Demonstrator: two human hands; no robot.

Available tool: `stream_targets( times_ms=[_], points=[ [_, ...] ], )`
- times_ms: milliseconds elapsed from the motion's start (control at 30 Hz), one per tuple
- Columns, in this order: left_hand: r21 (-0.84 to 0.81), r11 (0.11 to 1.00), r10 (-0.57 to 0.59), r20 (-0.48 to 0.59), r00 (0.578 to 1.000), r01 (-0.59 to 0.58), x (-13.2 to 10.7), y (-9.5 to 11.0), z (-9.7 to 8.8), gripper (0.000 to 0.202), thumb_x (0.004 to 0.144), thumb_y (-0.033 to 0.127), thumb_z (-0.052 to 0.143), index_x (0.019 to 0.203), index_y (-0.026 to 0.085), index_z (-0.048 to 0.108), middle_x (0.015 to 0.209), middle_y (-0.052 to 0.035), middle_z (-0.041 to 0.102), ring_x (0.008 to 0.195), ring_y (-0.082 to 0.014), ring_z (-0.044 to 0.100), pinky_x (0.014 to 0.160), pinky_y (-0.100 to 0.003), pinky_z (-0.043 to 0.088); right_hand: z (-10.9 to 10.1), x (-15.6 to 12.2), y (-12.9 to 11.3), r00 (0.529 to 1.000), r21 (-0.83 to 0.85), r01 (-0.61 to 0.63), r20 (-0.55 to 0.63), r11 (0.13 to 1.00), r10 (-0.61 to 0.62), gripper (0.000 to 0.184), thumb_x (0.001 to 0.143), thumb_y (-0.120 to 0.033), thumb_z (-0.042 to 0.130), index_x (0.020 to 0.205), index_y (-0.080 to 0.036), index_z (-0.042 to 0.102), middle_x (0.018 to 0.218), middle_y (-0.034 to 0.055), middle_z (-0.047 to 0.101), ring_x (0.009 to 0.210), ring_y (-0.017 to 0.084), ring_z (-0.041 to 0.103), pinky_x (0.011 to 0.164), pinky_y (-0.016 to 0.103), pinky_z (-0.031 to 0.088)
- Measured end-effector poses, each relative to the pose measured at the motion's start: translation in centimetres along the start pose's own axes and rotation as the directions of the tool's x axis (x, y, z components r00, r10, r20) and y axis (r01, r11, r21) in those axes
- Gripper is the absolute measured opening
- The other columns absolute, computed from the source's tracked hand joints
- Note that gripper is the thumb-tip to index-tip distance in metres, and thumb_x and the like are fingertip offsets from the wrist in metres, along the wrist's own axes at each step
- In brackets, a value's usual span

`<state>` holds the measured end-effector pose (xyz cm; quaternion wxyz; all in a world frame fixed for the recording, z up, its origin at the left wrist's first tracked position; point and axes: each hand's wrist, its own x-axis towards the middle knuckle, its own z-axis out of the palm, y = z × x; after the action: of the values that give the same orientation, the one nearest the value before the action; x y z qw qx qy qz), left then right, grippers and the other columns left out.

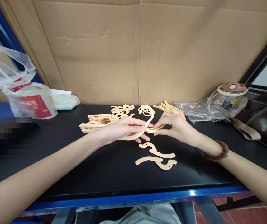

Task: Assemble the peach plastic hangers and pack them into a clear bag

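Between my hands is a cream plastic folding hanger (pixel 152 115), its curved hook pointing up. My left hand (pixel 125 128) grips it near the centre joint, and one curved arm of the hanger runs below the palm. With thumb and fingers, my right hand (pixel 172 126) pinches the other arm just right of the joint. Two loose hanger arms, an upper one (pixel 162 154) and a lower one (pixel 164 165), lie on the black table in front of my hands. Behind my left hand rests a stack of folded hanger pieces (pixel 96 123), partly covered by that hand.
Small hook pieces (pixel 121 109) and a pile of thin curved strips (pixel 167 106) lie at the back. A bagged paper roll (pixel 35 101) and a tissue pack (pixel 65 100) stand left. Clear plastic wrap (pixel 194 110) and a transparent bottle (pixel 228 99) sit right, before a cardboard wall (pixel 88 56).
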<state>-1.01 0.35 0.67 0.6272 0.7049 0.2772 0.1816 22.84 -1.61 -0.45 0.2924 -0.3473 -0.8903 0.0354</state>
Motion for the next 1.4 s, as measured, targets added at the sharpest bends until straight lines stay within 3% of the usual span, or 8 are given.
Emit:
stream_targets(
  times_ms=[233,500,667,800,900,1067,1167,1400],
  points=[
    [0.023,1.000,-0.005,-0.025,1.000,0.005,0.2,-0.2,-0.2,0.035,0.089,0.032,0.060,0.123,0.023,0.063,0.094,-0.0071,0.074,0.087,-0.0162,0.068,0.072,-0.024,0.052,0.4,0.0,0.1,1.000,-0.013,-0.005,-0.020,1.000,0.005,0.016,0.083,-0.039,0.067,0.085,-0.024,0.074,0.075,0.0008,0.070,0.074,0.017,0.056,0.079,0.035,0.036],
    [0.110,0.994,0.038,-0.233,0.972,-0.013,0.8,-0.9,1.0,0.028,0.087,0.027,0.061,0.112,0.017,0.068,0.082,-0.0052,0.072,0.079,-0.0159,0.066,0.066,-0.024,0.052,0.9,0.0,-0.1,0.994,0.005,-0.101,-0.029,0.995,0.102,0.016,0.081,-0.038,0.070,0.085,-0.023,0.074,0.074,-0.0016,0.072,0.071,0.015,0.058,0.082,0.034,0.036],
    [0.208,0.977,0.111,-0.291,0.950,-0.050,1.1,-1.2,1.7,0.027,0.090,0.023,0.053,0.113,0.015,0.065,0.095,-0.0056,0.070,0.083,-0.0165,0.068,0.067,-0.025,0.052,1.2,0.0,-0.8,0.965,-0.017,-0.263,-0.013,0.965,0.263,0.015,0.082,-0.037,0.068,0.084,-0.023,0.071,0.078,-0.0015,0.073,0.072,0.016,0.064,0.075,0.031,0.040],
    [0.205,0.975,0.147,-0.284,0.947,-0.089,1.5,-1.2,2.0,0.034,0.094,0.027,0.046,0.125,0.015,0.055,0.116,-0.0090,0.064,0.094,-0.0174,0.067,0.078,-0.028,0.053,1.2,0.1,-0.8,0.939,0.075,-0.344,0.025,0.936,0.343,0.019,0.089,-0.038,0.057,0.089,-0.021,0.066,0.081,0.0010,0.072,0.070,0.016,0.064,0.062,0.028,0.043],
    [0.249,0.967,0.120,-0.281,0.952,-0.048,1.6,-1.4,1.6,0.044,0.093,0.026,0.047,0.136,0.015,0.044,0.127,-0.0113,0.060,0.098,-0.0181,0.066,0.086,-0.031,0.051,1.0,0.2,0.0,0.920,0.090,-0.389,-0.005,0.917,0.391,0.021,0.090,-0.037,0.054,0.083,-0.019,0.063,0.076,0.0018,0.069,0.067,0.016,0.063,0.061,0.029,0.044],
    [0.582,0.812,0.210,-0.241,0.948,-0.031,1.4,-1.7,0.7,0.030,0.090,0.027,0.051,0.117,0.020,0.063,0.118,-0.0039,0.067,0.106,-0.0206,0.062,0.093,-0.032,0.046,1.0,-0.1,1.5,0.871,0.090,-0.491,0.076,0.867,0.485,0.025,0.087,-0.041,0.054,0.076,-0.018,0.057,0.066,0.0007,0.062,0.057,0.014,0.058,0.053,0.027,0.042],
    [0.663,0.747,0.248,-0.228,0.942,-0.037,1.2,-1.9,0.8,0.028,0.091,0.029,0.050,0.113,0.023,0.066,0.114,-0.0012,0.069,0.102,-0.0201,0.064,0.089,-0.030,0.046,0.8,-0.4,1.2,0.841,0.032,-0.534,0.125,0.845,0.527,0.029,0.088,-0.044,0.050,0.072,-0.019,0.051,0.065,-0.0005,0.058,0.054,0.012,0.054,0.049,0.025,0.038],
    [0.782,0.618,0.352,-0.182,0.918,-0.082,1.4,-2.6,1.6,0.023,0.092,0.023,0.050,0.102,0.021,0.070,0.100,-0.0020,0.072,0.091,-0.0180,0.065,0.081,-0.027,0.046,0.2,-0.8,-0.8,0.829,-0.389,-0.457,0.138,0.800,0.541,0.038,0.088,-0.041,0.051,0.057,-0.020,0.043,0.059,-0.0003,0.055,0.051,0.013,0.045,0.049,0.028,0.029]
  ],
)
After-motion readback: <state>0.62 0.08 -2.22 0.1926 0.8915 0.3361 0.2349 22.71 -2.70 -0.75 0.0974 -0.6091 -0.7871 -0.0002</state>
